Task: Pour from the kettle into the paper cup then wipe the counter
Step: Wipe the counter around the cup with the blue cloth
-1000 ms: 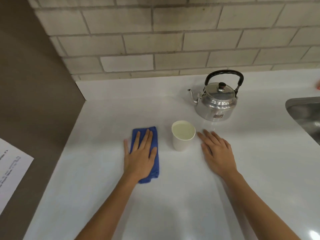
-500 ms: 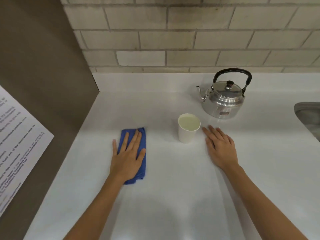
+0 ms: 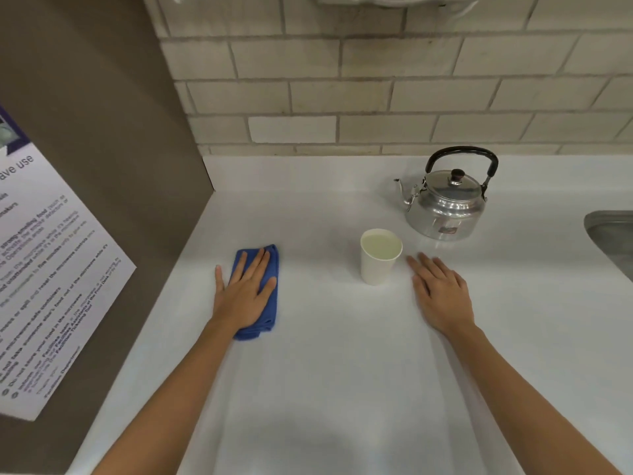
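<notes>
A silver kettle (image 3: 445,207) with a black handle stands upright at the back right of the white counter (image 3: 335,354), spout pointing left. In front of it a white paper cup (image 3: 378,260) stands upright, filled with liquid. My left hand (image 3: 245,291) lies flat on a folded blue cloth (image 3: 270,303), pressing it to the counter left of the cup. My right hand (image 3: 442,293) rests flat and empty on the counter, just right of the cup and not touching it.
A brown side panel (image 3: 102,166) with a printed paper notice (image 3: 51,286) bounds the counter on the left. A tiled wall (image 3: 376,90) rises behind. A steel sink (image 3: 613,238) cuts into the counter at the right edge.
My left hand has slid the blue cloth leftward, away from the cup. The right hand stays flat beside the cup. My view has turned left and up.
</notes>
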`<move>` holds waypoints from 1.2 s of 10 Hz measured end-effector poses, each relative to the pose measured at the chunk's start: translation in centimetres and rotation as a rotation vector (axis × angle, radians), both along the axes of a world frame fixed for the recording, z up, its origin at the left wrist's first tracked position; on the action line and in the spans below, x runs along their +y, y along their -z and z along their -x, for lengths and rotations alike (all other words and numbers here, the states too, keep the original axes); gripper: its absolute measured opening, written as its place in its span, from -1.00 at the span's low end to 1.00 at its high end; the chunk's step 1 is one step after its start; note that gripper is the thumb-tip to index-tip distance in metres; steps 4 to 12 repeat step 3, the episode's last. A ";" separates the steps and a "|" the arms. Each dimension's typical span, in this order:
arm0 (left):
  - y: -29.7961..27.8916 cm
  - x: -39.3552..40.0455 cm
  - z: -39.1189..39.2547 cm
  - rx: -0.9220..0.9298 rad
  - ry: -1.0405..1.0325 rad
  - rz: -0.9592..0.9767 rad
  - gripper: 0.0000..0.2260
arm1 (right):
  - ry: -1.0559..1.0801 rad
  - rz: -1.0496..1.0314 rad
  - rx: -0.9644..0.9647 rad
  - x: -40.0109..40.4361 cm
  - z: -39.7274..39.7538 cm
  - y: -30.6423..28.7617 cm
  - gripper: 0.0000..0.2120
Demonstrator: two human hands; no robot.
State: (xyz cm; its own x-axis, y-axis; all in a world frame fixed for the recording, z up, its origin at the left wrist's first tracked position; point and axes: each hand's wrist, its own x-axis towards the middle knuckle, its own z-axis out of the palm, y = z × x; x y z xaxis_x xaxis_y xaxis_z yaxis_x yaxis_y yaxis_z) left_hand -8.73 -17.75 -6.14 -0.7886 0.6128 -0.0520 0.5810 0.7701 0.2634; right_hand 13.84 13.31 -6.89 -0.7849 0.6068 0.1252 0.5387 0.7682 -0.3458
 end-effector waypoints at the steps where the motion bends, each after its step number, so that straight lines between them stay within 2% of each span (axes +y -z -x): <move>1: -0.3 0.7 0.5 -0.027 -0.015 0.023 -0.46 | -0.011 -0.007 -0.020 -0.1 0.0 -0.3 -0.56; 12: -1.4 0.6 0.4 -0.042 0.014 0.017 -0.45 | -0.033 0.037 -0.050 0.0 0.0 -1.6 -0.57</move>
